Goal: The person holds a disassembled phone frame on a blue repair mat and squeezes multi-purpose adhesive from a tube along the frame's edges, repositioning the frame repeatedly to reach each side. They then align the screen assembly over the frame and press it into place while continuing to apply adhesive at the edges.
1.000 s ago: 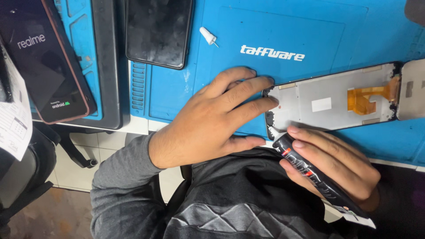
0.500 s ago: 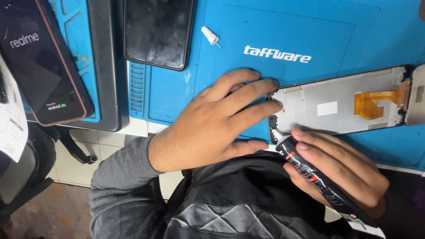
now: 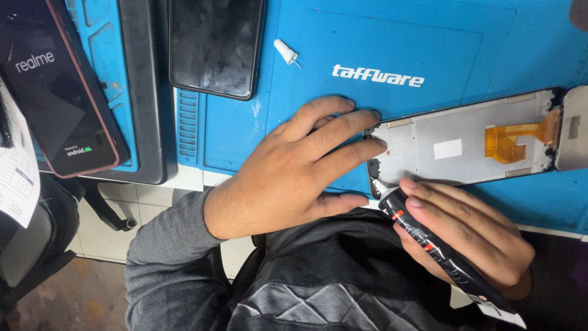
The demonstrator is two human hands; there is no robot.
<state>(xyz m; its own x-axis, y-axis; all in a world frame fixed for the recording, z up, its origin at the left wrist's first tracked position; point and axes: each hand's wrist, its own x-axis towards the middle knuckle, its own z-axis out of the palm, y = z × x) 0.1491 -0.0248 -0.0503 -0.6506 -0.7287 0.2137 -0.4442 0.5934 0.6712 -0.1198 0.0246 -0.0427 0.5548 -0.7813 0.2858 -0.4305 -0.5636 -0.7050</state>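
Observation:
A phone display panel (image 3: 465, 147) lies face down on the blue work mat (image 3: 478, 49), its silver back and orange flex cable up. My left hand (image 3: 294, 165) rests flat on the mat, fingertips pressing the panel's left end. My right hand (image 3: 471, 233) grips a black glue tube (image 3: 435, 251) with red marks. Its white nozzle touches the panel's lower left corner.
A small white tube cap (image 3: 285, 51) lies on the mat above my left hand. A dark phone (image 3: 215, 44) lies at the mat's top left. Another phone (image 3: 58, 92) with a lit screen sits on a grey tray (image 3: 147, 110) at left. Paper (image 3: 15, 178) hangs at the far left.
The view has shifted slightly, so everything sits a little further right and up. Both hands keep their hold; the nozzle stays at the panel's lower left corner.

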